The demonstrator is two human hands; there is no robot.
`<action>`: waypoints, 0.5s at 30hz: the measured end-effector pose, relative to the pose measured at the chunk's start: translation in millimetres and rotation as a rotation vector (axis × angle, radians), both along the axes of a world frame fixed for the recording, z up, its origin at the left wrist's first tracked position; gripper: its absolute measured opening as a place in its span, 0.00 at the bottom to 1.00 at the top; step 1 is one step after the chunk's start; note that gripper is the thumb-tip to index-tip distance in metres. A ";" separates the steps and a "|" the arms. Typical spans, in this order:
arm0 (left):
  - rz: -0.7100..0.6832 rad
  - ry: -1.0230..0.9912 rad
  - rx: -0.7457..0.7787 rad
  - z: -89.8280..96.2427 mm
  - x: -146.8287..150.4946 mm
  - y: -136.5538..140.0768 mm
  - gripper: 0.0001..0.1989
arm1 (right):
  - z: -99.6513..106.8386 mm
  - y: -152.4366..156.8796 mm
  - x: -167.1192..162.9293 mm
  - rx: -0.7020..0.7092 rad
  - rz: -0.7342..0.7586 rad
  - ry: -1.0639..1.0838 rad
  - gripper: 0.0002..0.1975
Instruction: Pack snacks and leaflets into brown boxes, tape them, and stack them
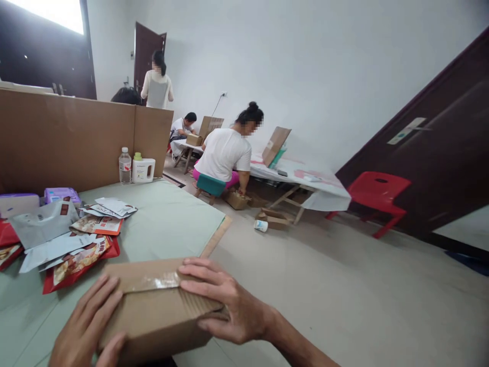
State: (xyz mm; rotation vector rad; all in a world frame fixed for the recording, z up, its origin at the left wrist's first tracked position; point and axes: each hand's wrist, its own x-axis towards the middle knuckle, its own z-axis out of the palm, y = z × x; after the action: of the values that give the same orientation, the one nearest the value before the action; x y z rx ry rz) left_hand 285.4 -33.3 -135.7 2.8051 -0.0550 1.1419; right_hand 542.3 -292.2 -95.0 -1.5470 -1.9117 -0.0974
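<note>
Fingers [198,285] of both hands clasp a taped cardboard box [160,306] on a pale green tabletop [171,219].
Left hand [86,326], right hand [225,300] grip its sides; glossy snack packets [80,260] lie beyond, white walls behind.

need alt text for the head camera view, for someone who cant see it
Both hands, left hand and right hand, grip a taped cardboard box on a green table strewn with snack packets. Behind, other people work at tables.

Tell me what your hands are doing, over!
Left hand and right hand grip the taped brown cardboard box. Box on the pale green tabletop. Red snack packets lie beside it, apart.
</note>
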 end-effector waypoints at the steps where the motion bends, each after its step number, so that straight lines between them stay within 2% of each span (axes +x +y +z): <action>1: -0.024 0.001 -0.017 5.4 20.4 0.2 0.25 | -2.5 -5.4 7.5 0.005 -0.049 -0.007 0.33; 5: -0.127 0.070 -0.104 19.4 90.1 9.5 0.21 | -13.9 -14.5 37.6 0.025 -0.205 -0.034 0.33; 8: -0.163 0.124 -0.135 23.5 123.4 20.6 0.21 | -18.0 -14.4 54.0 0.031 -0.288 -0.034 0.30; 10: -0.173 0.137 -0.144 24.7 133.9 25.8 0.22 | -16.8 -15.0 60.6 -0.016 -0.325 -0.025 0.31; 15: -0.194 0.167 -0.157 22.1 131.7 30.4 0.22 | -8.5 -18.5 70.4 -0.250 -0.325 0.023 0.44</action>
State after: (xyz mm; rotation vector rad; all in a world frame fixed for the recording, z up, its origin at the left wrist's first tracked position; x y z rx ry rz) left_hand 417.1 -3.0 -113.6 2.6754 -0.2090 0.8292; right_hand 612.7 -310.7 -103.6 -2.0100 -1.6886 0.0201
